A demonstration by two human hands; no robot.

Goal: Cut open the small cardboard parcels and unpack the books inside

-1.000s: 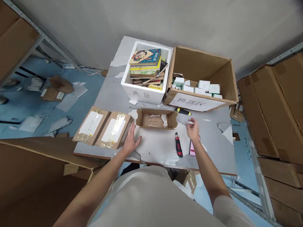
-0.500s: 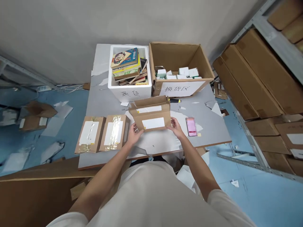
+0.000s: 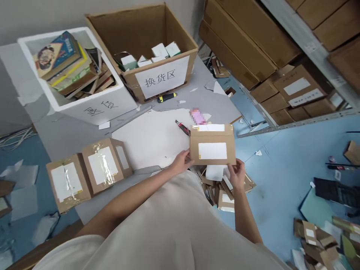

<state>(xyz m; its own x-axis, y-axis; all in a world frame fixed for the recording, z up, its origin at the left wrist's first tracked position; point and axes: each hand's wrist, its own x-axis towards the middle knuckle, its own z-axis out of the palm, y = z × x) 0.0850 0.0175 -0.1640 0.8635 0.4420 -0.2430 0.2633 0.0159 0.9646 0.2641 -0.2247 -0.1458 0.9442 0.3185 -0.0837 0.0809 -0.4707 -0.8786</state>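
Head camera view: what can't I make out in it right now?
All in the head view:
Inside of the held box: hidden by its labelled cardboard, which faces the camera.
Screen of the phone: blurred into pixels.
Print on the taped boxes: too small, partly under glare.
Covers of the lower books: hidden by upper ones.
Shelf: cut off by the picture's edge.

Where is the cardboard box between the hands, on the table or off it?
Off the table: left hand and right hand grip the cardboard box, with a cardboard pile visible below its lower edge.
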